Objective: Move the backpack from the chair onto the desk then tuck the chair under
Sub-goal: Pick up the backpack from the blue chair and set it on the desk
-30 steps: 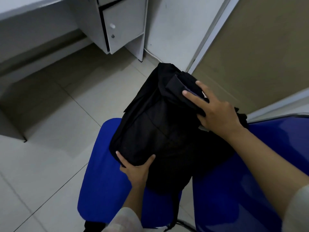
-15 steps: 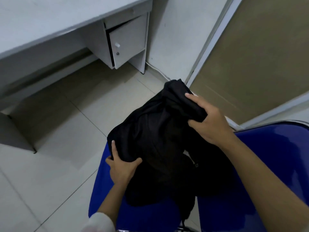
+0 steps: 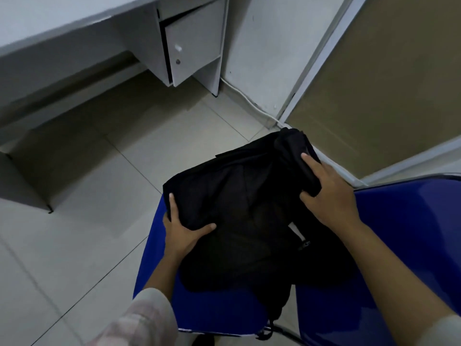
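A black backpack lies over the seat of a blue chair, with its top end toward the wall. My left hand grips the backpack's lower left corner, thumb on top. My right hand clutches the folded top of the backpack near the chair's blue backrest. The white desk stands at the upper left, its top partly in view.
Under the desk's right end hangs a drawer unit with a small cupboard door. A white cable runs along the wall's foot. A brown door panel is at the right. Light floor tiles spread to the left of the chair.
The backpack has tipped from upright to lying flatter across the seat. My left hand moved up to its corner, my right hand closed around the top, and my view rose toward the desk.
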